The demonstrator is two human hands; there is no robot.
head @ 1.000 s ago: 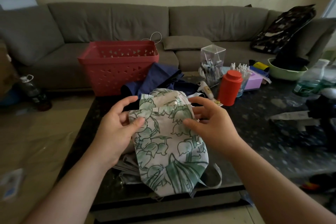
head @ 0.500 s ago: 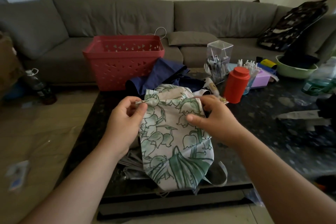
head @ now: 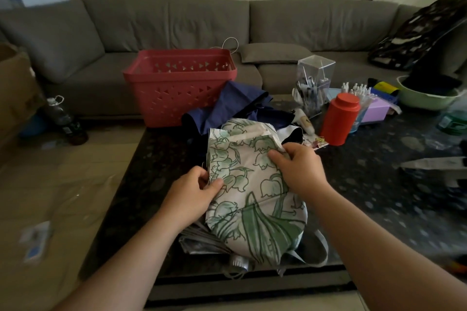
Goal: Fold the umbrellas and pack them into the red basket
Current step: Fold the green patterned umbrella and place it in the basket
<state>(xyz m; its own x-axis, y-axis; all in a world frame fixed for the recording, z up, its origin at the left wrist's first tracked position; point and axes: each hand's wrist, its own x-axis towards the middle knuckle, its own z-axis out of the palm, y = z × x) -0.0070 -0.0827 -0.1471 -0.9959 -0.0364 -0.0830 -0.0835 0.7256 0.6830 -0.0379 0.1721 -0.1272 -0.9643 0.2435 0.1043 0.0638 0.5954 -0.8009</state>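
Observation:
A white umbrella with a green flower print point(head: 249, 184) lies on the dark table in front of me, its canopy partly gathered. My left hand point(head: 192, 195) pinches the left edge of its fabric. My right hand point(head: 298, 166) grips the fabric at its upper right. A dark blue umbrella point(head: 235, 106) lies loose behind it. The red basket point(head: 179, 83) stands at the table's far left corner, beside the blue umbrella, and looks empty through its holes.
The dark stone table point(head: 379, 197) carries a red canister point(head: 340, 122), a clear holder of pens point(head: 314, 83), a purple box point(head: 375, 111) and a green bowl point(head: 427, 96) at the right. A grey sofa point(head: 177, 23) runs behind. A bottle point(head: 67, 121) stands on the floor left.
My left hand has slid down the umbrella's left edge toward me. My right hand has shifted to the upper right of the fabric, and the canopy lies flatter.

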